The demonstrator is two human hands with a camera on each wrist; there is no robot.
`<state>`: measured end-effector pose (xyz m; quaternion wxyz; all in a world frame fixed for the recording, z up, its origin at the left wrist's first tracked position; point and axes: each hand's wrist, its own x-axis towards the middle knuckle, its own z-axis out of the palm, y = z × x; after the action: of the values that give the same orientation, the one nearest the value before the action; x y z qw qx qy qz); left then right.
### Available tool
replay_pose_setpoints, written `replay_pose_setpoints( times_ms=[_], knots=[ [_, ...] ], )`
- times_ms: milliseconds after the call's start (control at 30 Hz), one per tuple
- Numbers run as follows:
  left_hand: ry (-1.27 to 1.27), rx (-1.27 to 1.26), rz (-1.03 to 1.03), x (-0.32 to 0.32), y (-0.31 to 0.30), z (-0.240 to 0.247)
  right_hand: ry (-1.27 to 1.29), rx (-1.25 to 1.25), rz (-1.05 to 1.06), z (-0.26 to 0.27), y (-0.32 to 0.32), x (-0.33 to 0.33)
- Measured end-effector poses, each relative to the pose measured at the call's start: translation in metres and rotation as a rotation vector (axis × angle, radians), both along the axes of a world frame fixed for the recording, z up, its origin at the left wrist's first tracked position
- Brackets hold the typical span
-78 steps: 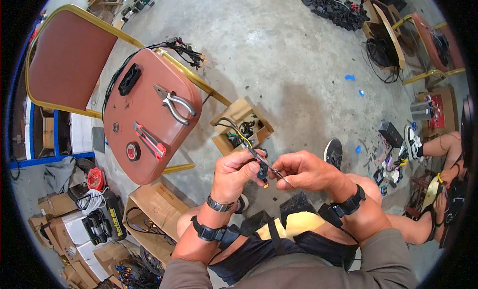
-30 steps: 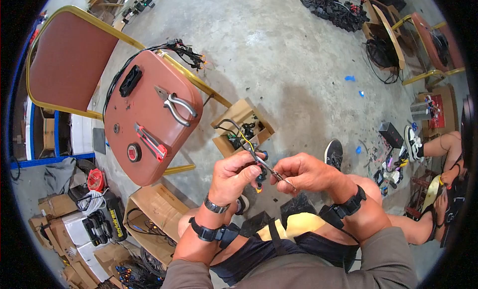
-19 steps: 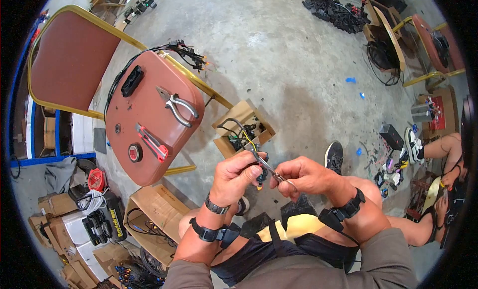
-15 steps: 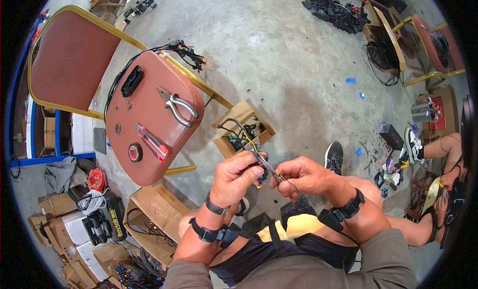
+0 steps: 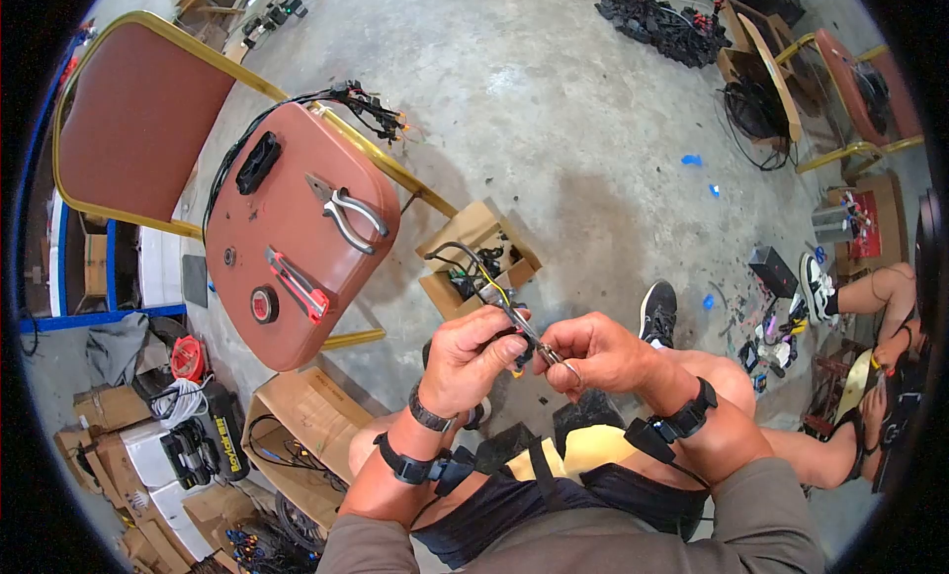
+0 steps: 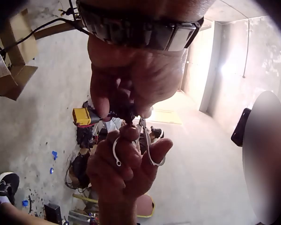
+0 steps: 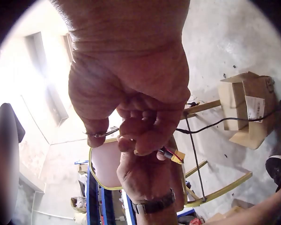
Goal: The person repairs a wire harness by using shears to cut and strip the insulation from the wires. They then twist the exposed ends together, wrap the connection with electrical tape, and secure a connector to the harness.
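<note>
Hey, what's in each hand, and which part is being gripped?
The right hand grips a metal hand tool by its curved handles; the left hand pinches black cable near a yellow connector, exact spot hidden.

Left wrist view: tips of the loop-handled tool (image 6: 147, 139) go out of sight at the left hand (image 6: 136, 77), can't tell what they touch. Right wrist view: right hand (image 7: 131, 89) covers most of that tool. Head view: stretch of black cable (image 5: 455, 245) inside the left grip hidden; yellow connector (image 6: 81, 116) only a sliver there. Parts in small carton (image 5: 450, 296) too small to identify. Second person (image 5: 875, 289) partly cut off, right edge. Grey oval (image 6: 267, 159) in both wrist views: blurred, unreadable.
</note>
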<state>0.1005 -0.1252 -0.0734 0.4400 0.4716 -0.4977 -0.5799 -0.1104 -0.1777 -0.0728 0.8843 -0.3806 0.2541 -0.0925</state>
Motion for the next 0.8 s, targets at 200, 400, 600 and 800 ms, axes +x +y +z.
replay_pose_setpoints(
  times_ms=[200,400,600,800],
  knots=[
    [-0.067,0.029,-0.014,-0.001,0.000,0.005,0.003,-0.026,0.006,0.001,-0.001,-0.002],
    [-0.163,-0.154,-0.022,0.003,0.000,0.002,0.024,0.001,0.022,0.003,-0.004,-0.003],
    [-0.412,-0.284,-0.099,0.013,-0.003,0.007,0.083,0.020,0.139,0.003,-0.012,-0.011],
    [-0.299,-0.150,-0.081,0.013,-0.003,0.007,0.104,-0.099,0.218,0.006,-0.025,-0.008]
  ],
)
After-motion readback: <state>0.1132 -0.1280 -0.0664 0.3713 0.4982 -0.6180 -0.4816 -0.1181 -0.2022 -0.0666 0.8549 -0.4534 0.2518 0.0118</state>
